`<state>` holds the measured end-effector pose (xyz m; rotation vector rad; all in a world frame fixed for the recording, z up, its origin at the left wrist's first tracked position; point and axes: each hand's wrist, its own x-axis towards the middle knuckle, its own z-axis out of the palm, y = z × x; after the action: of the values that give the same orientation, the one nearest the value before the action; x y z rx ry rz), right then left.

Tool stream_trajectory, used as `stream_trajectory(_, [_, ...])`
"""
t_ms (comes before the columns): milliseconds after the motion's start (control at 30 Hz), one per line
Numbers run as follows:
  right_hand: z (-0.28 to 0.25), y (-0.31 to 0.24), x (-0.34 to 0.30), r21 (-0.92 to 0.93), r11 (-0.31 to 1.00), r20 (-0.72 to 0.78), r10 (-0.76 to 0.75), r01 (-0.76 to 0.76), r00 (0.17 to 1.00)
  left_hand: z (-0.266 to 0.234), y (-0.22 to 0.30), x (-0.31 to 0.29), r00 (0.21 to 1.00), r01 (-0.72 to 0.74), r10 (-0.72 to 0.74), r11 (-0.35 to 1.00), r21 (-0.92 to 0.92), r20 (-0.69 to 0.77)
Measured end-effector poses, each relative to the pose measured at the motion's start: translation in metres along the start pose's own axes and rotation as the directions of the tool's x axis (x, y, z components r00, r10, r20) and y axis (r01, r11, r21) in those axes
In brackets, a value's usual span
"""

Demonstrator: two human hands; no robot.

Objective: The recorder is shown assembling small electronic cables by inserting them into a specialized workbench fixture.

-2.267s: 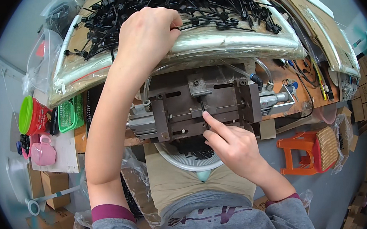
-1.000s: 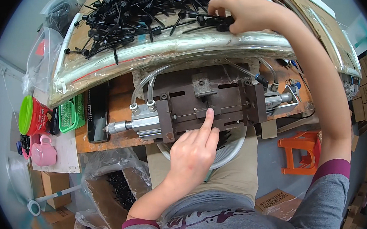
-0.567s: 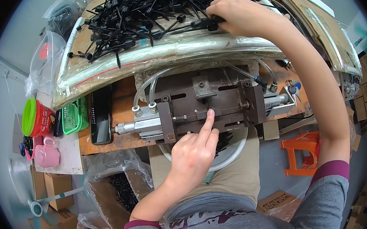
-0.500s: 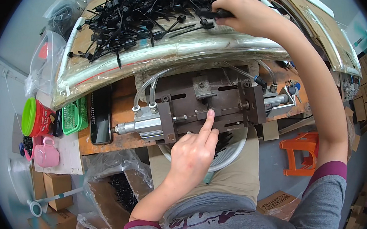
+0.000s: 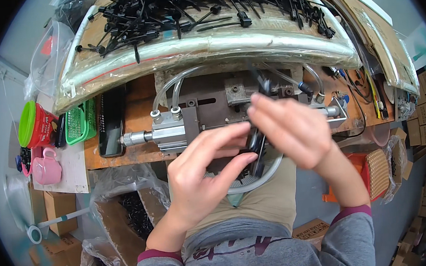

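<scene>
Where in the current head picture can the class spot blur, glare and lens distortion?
Head view: the right hand looks motion-blurred, as does a black part beside it; head view: whitish glare streaks the plastic-wrapped front edge of the tray; head view: that edge looks bowed, and the corners fall black.

The right hand point(image 5: 294, 131) has left the pile at the upper right and is now at the centre, blurred. The left hand point(image 5: 201, 174) no longer points at the fixture point(image 5: 240, 94); its thumb and fingers part beside black stemmed plastic parts point(image 5: 256, 152) now between both hands. The stool's woven seat point(image 5: 378, 171) reappears at right.
</scene>
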<state>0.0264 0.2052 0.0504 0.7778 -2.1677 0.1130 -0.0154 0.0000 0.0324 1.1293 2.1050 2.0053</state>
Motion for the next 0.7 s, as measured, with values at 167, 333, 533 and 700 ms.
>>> stream_trajectory(167, [0.006,-0.021,-0.019,0.003,0.994,-0.004,0.111,-0.111,0.994,0.0,0.004,-0.01,0.992,-0.056,0.038,0.987,0.148,0.117])
stream_trajectory(333, [-0.005,-0.013,-0.038,0.04,0.93,-0.111,0.367,-0.364,0.924,0.006,-0.012,-0.026,0.971,-0.176,0.103,0.917,0.357,0.214])
stream_trajectory(533, [-0.008,-0.029,-0.052,0.372,0.755,-0.154,0.623,-0.539,0.766,0.024,-0.035,-0.027,0.944,-0.321,0.185,0.712,0.625,0.274])
stream_trajectory(700, [-0.028,-0.04,-0.043,0.776,0.181,0.147,0.879,-0.605,0.453,0.022,-0.031,-0.019,0.942,-0.318,0.16,0.7,0.639,0.294])
